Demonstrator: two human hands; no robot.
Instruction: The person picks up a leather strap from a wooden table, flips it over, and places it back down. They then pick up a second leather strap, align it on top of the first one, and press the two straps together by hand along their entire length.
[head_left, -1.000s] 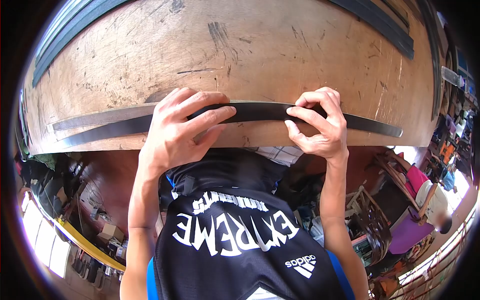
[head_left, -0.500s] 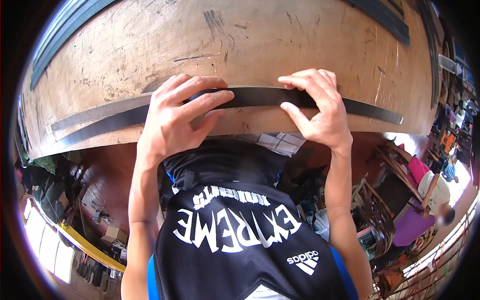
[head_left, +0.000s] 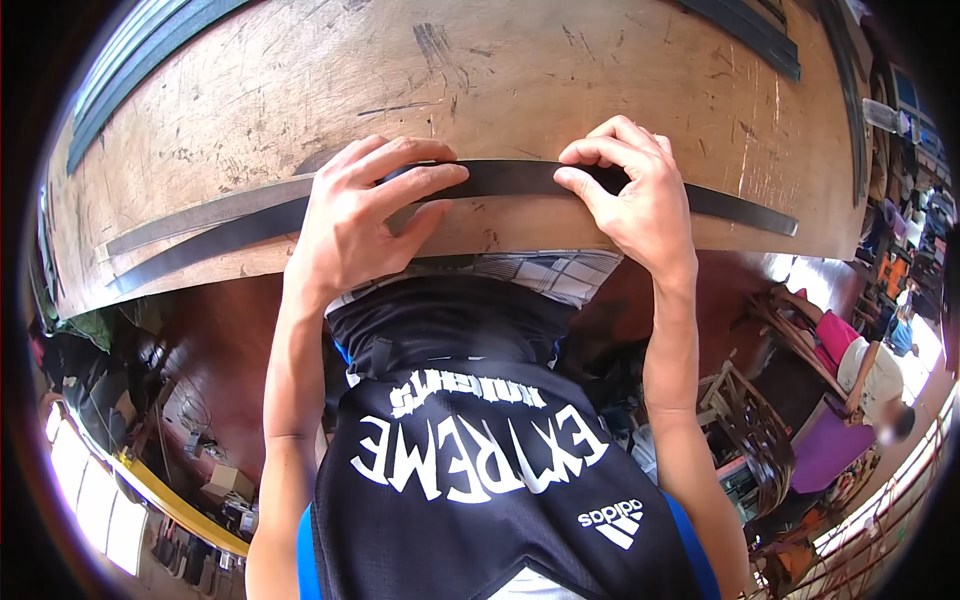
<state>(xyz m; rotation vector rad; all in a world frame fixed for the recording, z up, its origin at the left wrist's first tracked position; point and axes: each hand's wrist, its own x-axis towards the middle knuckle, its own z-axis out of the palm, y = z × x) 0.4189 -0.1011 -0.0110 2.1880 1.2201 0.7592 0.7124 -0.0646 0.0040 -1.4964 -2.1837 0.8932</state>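
Observation:
A long black strip (head_left: 510, 178) lies along the near edge of the wooden table (head_left: 330, 80). A thinner brownish-grey strip (head_left: 215, 213) runs beside its left part, on the far side. Near the strip's middle, my left hand (head_left: 370, 205) rests over it with fingers bent and the thumb apart from them on the near side. My right hand (head_left: 635, 185) pinches the black strip, index finger at its far edge and thumb at its near edge. The strip passes under both hands.
Dark strips are stacked at the table's far left (head_left: 150, 70) and far right (head_left: 750, 35). A checked cloth (head_left: 550, 272) lies at my waist under the table edge. At the right a person (head_left: 870, 375) is near a purple surface (head_left: 830, 448).
My right thumb and fingers have closed onto the black strip. My left hand has stayed nearly in place over it. The view has shifted slightly.

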